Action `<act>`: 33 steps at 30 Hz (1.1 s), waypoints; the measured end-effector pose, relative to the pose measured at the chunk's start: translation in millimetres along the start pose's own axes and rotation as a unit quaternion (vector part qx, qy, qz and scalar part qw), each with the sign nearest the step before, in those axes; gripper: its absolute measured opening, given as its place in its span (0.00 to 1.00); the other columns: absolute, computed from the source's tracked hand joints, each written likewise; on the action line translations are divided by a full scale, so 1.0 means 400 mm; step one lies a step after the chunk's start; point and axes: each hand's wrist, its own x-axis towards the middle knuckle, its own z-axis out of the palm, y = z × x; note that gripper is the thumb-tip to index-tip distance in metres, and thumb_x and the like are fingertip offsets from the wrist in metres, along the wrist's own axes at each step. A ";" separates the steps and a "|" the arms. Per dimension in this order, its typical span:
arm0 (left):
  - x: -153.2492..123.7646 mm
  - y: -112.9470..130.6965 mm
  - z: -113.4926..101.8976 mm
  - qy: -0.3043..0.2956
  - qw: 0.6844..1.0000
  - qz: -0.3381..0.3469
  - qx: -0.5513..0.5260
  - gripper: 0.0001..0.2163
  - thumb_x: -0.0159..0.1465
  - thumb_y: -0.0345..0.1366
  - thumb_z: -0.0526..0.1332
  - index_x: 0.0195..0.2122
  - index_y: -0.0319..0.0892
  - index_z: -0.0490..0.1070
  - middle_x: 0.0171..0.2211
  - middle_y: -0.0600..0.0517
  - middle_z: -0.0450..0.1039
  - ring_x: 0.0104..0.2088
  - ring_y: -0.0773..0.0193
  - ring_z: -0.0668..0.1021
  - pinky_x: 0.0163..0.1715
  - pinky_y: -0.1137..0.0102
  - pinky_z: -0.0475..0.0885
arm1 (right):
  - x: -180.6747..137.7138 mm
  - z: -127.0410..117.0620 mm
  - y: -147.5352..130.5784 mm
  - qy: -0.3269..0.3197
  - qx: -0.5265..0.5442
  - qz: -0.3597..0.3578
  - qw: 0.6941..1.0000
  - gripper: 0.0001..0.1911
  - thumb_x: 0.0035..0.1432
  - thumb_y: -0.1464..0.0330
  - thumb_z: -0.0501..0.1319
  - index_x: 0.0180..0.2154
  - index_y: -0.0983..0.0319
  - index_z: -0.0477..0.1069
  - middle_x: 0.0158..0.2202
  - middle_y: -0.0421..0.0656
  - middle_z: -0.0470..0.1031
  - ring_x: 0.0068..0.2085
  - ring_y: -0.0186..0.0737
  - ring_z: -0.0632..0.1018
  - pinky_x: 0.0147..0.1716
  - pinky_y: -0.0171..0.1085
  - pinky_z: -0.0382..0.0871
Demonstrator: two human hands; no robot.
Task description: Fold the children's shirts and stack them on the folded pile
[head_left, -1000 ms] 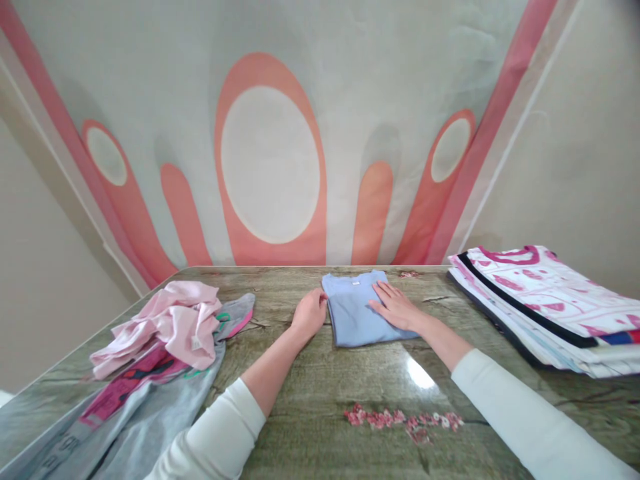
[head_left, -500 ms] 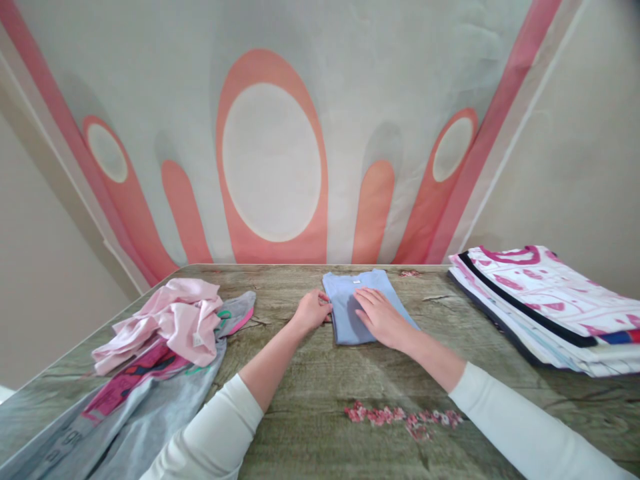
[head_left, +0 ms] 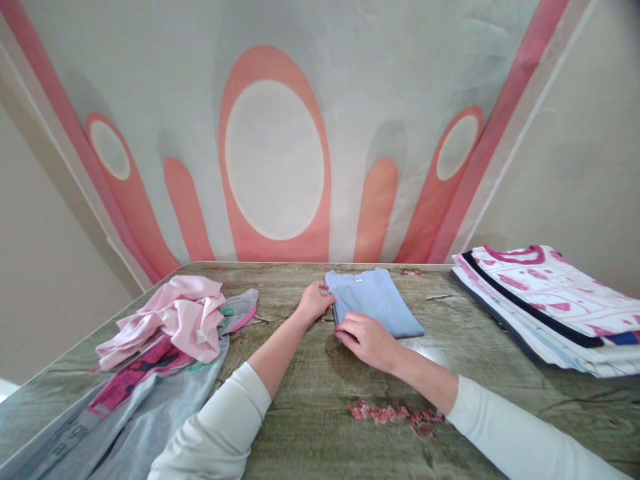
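Note:
A folded light blue shirt (head_left: 380,303) lies on the wooden table (head_left: 320,387) near its far edge. My left hand (head_left: 315,302) is curled at the shirt's left edge, thumb and fingers pinching the cloth. Just in front of it, my right hand (head_left: 367,340) rests at the near left corner of the shirt with its fingers bent down on the hem. Both arms wear white sleeves.
A crumpled pink garment (head_left: 173,320) lies on a grey one with a magenta print (head_left: 140,393) at the left. A stack of folded white and pink clothes (head_left: 545,300) sits at the right. Pink flower marks (head_left: 395,413) show on the tabletop.
My right hand slid from the top of the blue shirt leftward and toward me to its near left corner. The left hand stayed at the left edge.

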 end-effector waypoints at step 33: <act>0.000 -0.002 0.002 0.067 0.985 0.106 0.115 0.18 0.51 0.30 0.61 0.44 0.39 0.64 0.25 0.55 0.73 0.23 0.68 0.74 0.24 0.76 0.65 | -0.007 0.022 0.028 -0.009 -0.010 -0.048 0.999 0.11 0.61 0.74 0.50 0.40 0.61 0.70 0.37 0.44 0.70 0.40 0.39 0.69 0.41 0.38 0.63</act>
